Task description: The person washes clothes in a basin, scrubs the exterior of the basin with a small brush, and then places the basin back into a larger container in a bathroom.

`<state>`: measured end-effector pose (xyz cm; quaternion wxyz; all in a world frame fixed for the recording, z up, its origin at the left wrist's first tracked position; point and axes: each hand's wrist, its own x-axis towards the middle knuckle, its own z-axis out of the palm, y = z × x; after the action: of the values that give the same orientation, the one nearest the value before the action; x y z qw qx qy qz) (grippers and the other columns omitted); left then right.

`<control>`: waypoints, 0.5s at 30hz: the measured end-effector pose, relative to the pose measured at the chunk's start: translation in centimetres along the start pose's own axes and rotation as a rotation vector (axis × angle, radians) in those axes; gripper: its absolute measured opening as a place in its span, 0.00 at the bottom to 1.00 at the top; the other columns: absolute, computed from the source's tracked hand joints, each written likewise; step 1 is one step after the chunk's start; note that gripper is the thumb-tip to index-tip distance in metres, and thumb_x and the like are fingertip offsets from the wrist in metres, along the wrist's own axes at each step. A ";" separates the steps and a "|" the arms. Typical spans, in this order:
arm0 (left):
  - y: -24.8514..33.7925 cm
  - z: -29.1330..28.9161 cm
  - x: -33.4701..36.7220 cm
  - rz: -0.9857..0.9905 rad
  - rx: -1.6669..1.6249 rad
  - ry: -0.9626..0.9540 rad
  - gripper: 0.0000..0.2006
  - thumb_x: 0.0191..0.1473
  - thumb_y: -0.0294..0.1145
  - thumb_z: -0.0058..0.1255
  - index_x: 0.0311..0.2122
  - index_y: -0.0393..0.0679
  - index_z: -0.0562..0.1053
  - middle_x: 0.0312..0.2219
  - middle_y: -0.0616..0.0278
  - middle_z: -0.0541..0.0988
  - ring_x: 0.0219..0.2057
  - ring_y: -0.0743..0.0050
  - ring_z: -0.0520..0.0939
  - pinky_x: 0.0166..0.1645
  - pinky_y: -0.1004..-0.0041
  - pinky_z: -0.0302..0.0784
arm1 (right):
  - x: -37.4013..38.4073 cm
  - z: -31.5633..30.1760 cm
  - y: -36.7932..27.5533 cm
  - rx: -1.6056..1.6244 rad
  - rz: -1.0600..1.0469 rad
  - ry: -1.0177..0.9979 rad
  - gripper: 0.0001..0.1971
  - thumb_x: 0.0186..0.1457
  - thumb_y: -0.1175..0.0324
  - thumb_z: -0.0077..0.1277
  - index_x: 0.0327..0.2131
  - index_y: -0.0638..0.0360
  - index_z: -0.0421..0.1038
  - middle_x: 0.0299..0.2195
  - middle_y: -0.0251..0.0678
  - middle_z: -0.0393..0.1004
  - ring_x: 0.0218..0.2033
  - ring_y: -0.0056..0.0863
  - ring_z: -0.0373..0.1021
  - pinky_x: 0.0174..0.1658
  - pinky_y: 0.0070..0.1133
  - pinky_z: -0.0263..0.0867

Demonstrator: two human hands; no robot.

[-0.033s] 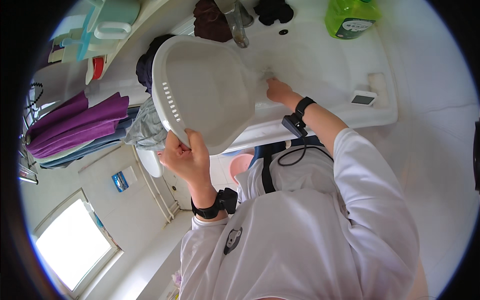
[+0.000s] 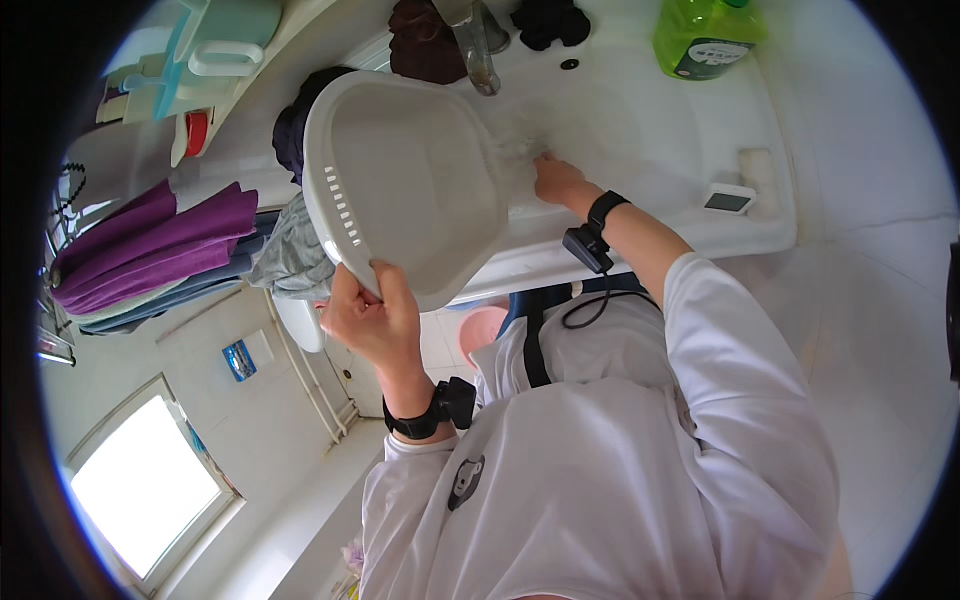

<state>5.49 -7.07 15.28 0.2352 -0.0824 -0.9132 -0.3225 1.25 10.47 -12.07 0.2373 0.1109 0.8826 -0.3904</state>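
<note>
My left hand is closed on the lower rim of a white plastic basin, thumb over the edge. The basin is tilted on its side, its inside turned toward the sink, and a row of slots runs near its left rim. Just right of it my right hand is low in the white sink, fingers curled together. Rippling water lies between the basin and those fingers. Whatever the fingertips may hold is hidden. Above the basin stands a metal faucet.
Dark cloths lie around the faucet, with a black one to its right. A green bottle stands at the far right, and a small white device with a dark screen is on the sink's right edge. Purple clothing hangs left.
The water by my right hand ripples differently. Both hands and the basin have hardly moved.
</note>
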 end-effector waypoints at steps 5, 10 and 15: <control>-0.1 -0.2 -0.1 0.052 0.021 0.055 0.11 0.38 0.17 0.43 0.12 0.39 0.58 0.06 0.73 0.55 0.11 0.91 0.51 0.16 0.83 0.44 | 3.0 1.0 1.1 -0.403 -0.127 -0.061 0.18 0.47 0.73 0.41 0.45 0.65 0.62 0.47 0.44 0.62 0.46 0.41 0.63 0.46 0.33 0.63; 0.1 -0.3 -0.3 -0.021 0.040 0.056 0.09 0.40 0.21 0.45 0.14 0.38 0.61 0.08 0.75 0.56 0.13 0.91 0.52 0.17 0.83 0.44 | 3.7 0.8 0.1 -0.438 -0.121 -0.066 0.17 0.49 0.72 0.41 0.45 0.64 0.62 0.44 0.41 0.64 0.46 0.40 0.64 0.45 0.33 0.63; 0.1 -0.3 -0.3 -0.037 0.047 0.063 0.09 0.41 0.21 0.45 0.14 0.38 0.62 0.08 0.75 0.57 0.13 0.92 0.52 0.17 0.83 0.45 | 4.2 1.1 -0.1 -0.403 -0.007 -0.047 0.17 0.49 0.71 0.41 0.45 0.62 0.61 0.44 0.40 0.65 0.47 0.40 0.64 0.45 0.32 0.63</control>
<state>5.86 -7.13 15.43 0.2596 -0.0498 -0.9141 -0.3076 -2.07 9.64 -14.76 0.2738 0.0487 0.9375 -0.2090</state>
